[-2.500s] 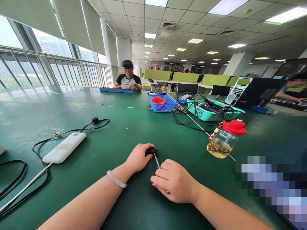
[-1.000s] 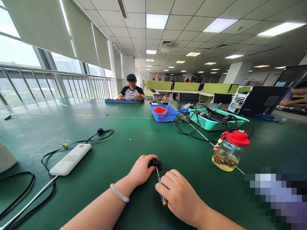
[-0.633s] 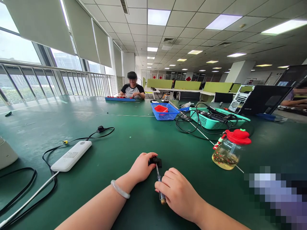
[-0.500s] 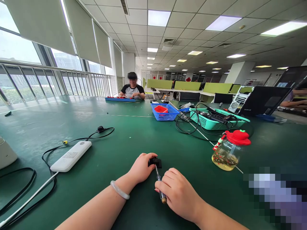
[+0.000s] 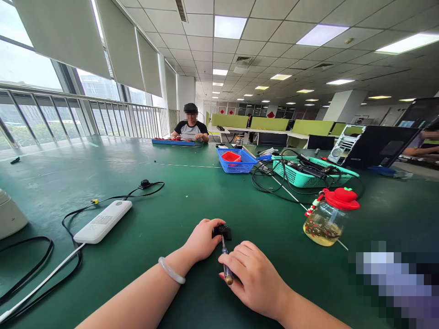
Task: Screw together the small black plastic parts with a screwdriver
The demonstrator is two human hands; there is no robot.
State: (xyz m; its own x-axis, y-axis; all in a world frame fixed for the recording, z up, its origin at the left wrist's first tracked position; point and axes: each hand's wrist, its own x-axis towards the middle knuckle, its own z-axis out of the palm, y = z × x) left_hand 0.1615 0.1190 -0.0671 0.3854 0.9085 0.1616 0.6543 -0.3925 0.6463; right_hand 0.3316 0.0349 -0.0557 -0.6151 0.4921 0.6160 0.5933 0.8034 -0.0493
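My left hand (image 5: pixel 205 238) is closed around a small black block-like part (image 5: pixel 227 233) resting on the green table (image 5: pixel 164 192); its exact kind cannot be made out. In my right hand (image 5: pixel 255 276) is a screwdriver (image 5: pixel 226 265) with a clear, purplish handle, gripped between thumb and fingers. Its slim metal shaft slants up and away, and the tip meets the near side of the black part. The handle's brownish end points toward me. Part of the black piece is hidden behind my left fingers.
A white power bank (image 5: pixel 103 222) with cables lies left. At right stand a red-lidded jar (image 5: pixel 324 224) and a teal basket (image 5: pixel 302 179) of black cables. Farther back are a blue basket (image 5: pixel 239 165) and a seated person (image 5: pixel 190 128) with a blue tray (image 5: pixel 173 142).
The screwdriver's handle end has swung slightly left and up, and my right thumb and fingers have shifted around it. My left hand keeps its hold on the black part.
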